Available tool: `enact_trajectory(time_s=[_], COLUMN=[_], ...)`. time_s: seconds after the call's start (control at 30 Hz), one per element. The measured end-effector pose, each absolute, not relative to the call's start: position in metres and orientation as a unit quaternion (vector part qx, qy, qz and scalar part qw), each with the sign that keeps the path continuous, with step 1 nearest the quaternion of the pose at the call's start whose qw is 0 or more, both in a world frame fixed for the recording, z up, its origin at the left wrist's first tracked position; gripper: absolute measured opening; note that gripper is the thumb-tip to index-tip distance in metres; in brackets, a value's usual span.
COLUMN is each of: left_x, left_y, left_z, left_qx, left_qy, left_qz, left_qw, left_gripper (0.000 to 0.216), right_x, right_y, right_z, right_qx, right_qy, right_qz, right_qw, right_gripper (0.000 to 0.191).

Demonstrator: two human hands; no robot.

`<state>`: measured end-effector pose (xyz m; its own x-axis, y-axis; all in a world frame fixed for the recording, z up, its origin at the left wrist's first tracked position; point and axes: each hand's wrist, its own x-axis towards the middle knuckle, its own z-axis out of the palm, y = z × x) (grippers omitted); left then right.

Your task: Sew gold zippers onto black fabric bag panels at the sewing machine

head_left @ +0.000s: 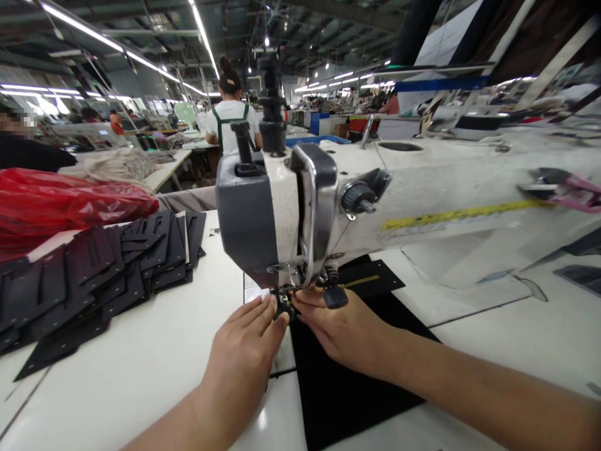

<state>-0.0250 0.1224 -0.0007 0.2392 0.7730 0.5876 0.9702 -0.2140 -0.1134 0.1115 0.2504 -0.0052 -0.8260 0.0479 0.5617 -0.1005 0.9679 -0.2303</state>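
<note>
My left hand lies on the white machine table just left of the needle area, its fingers stretched forward and its thumb apart, close to the presser foot. From the other side my right hand reaches in with thumb and fingers drawn together on a black fabric piece. That fabric runs from the presser foot toward me and under my right wrist. The fingertips of both hands almost meet at the foot, and the small parts between them are hard to make out. Above them stands the sewing machine.
Many black cut pieces with slots lie overlapped at the left, before a red plastic bag. Behind the needle is a dark piece with a yellowish strip. Pink-handled snips rest on the machine arm. A person faces away beyond.
</note>
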Motion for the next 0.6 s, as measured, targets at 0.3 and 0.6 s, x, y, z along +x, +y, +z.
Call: enact_trajectory(time_s=[0.3,0.6], left_x=[-0.0292,-0.0334], left_y=[0.1260,0.1280], left_z=[-0.0023,-0.0019], left_qx=[-0.743,-0.743], left_qy=[-0.591,-0.594], left_qz=[-0.223,-0.223], left_qw=[0.221,0.214], left_gripper=[0.029,0.029], right_x=[0.1076,0.1057], right_y=[0.2532,0.2548], right_z=[-0.0068,-0.0054], right_qx=[0.018,0.016], right_qy=[-0.943,-0.943], right_qz=[0.127,0.127], right_qw=[0.307,0.308], right_gripper=[0.020,0.019])
